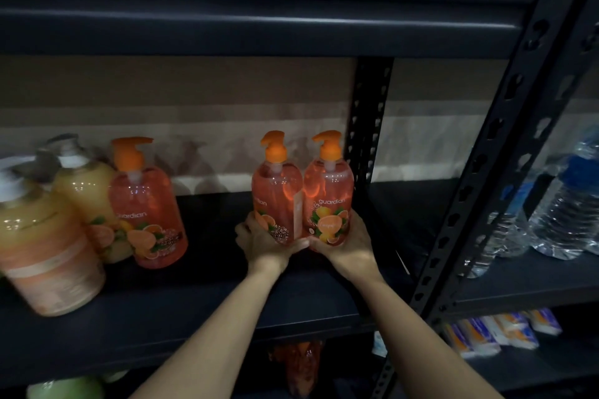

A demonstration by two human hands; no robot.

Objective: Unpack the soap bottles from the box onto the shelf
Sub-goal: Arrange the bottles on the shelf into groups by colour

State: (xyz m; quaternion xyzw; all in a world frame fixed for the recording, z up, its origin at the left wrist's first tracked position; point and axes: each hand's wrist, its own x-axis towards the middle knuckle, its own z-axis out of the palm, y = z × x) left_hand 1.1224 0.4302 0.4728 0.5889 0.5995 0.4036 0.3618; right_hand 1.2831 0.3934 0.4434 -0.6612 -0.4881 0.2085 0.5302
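Shelf (194,311): dark metal board, with a slotted upright post (366,126) at its far right.

Item, 2 orange "guardian" pump bottles, upright, side by side and touching, at the far right of the board: left soap bottle (275,194) and right soap bottle (329,191). The hands hide their bases; contact with the board cannot be told.

Left hand (264,243): fingers curled round the left soap bottle's lower part.

Right hand (348,246): wrapped round the right soap bottle's base. The 2 hands touch in front.

Left end: third orange pump bottle (146,204) beside yellow soap bottles (81,201) with white pumps.

Right bay: clear water bottles (564,214).
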